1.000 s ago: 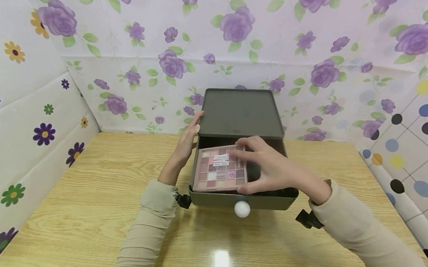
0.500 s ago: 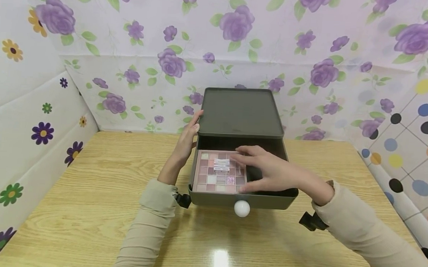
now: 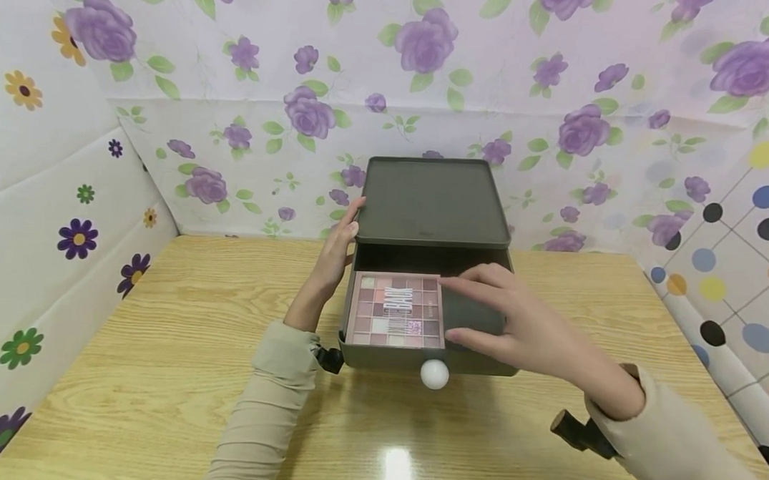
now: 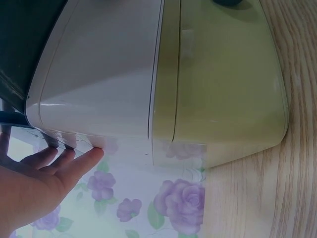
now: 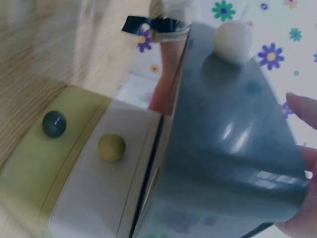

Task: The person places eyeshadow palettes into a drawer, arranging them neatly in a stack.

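A dark green drawer (image 3: pixel 379 357) with a white ball knob (image 3: pixel 434 375) stands pulled out of a small stacked drawer box (image 3: pixel 433 201). A pink eyeshadow palette (image 3: pixel 396 309) lies flat in the drawer's left part. My right hand (image 3: pixel 449 309) hovers over the drawer's right part, fingers spread and relaxed, holding nothing; its thumb is close to the palette's near right corner. My left hand (image 3: pixel 335 256) lies with straight fingers against the box's left side. In the left wrist view those fingers (image 4: pixel 74 156) touch the white middle tier (image 4: pixel 99 74).
The box stands at the back middle of a wooden table (image 3: pixel 161 345), against floral padded walls (image 3: pixel 70 205). Below the green drawer (image 5: pixel 223 129) are a white tier with a yellow knob (image 5: pixel 111 147) and a yellow-green tier with a dark knob (image 5: pixel 53 124).
The palette, tilted in my right hand a second ago, now lies flat in the drawer. My right hand has let go and drawn back to the right. The left hand has stayed put.
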`<action>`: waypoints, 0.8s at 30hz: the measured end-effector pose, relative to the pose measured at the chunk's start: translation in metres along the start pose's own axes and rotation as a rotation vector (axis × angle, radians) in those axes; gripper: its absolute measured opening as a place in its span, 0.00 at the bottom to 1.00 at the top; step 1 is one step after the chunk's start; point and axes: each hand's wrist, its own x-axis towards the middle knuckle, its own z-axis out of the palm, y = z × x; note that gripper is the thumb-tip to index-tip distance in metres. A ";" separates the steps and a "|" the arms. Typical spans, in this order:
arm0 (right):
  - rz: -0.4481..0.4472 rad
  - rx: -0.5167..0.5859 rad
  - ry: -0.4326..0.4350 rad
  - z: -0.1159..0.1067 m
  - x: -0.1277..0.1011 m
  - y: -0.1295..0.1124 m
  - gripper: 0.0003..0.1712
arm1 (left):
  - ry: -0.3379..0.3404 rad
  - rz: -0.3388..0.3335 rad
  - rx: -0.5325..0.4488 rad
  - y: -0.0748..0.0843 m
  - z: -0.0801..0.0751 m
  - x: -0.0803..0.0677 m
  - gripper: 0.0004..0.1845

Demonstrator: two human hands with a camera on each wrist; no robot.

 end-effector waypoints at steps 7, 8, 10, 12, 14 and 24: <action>-0.150 -0.045 0.278 0.013 -0.014 -0.014 0.24 | 0.007 -0.008 0.003 0.001 -0.001 -0.001 0.33; -0.182 -0.067 0.315 0.015 -0.015 -0.015 0.23 | 0.007 -0.007 0.002 0.001 -0.001 -0.001 0.33; -0.243 -0.122 0.382 0.021 -0.017 -0.018 0.21 | 0.007 -0.007 0.000 0.001 -0.001 -0.001 0.33; -0.311 -0.186 0.444 0.026 -0.017 -0.020 0.20 | 0.005 -0.008 -0.003 0.001 -0.001 -0.001 0.33; -0.390 -0.254 0.512 0.030 -0.017 -0.021 0.19 | 0.002 -0.010 -0.004 0.001 -0.001 -0.001 0.33; -0.630 -0.430 0.676 0.045 -0.017 -0.029 0.16 | -0.001 -0.003 -0.008 0.001 0.000 -0.001 0.33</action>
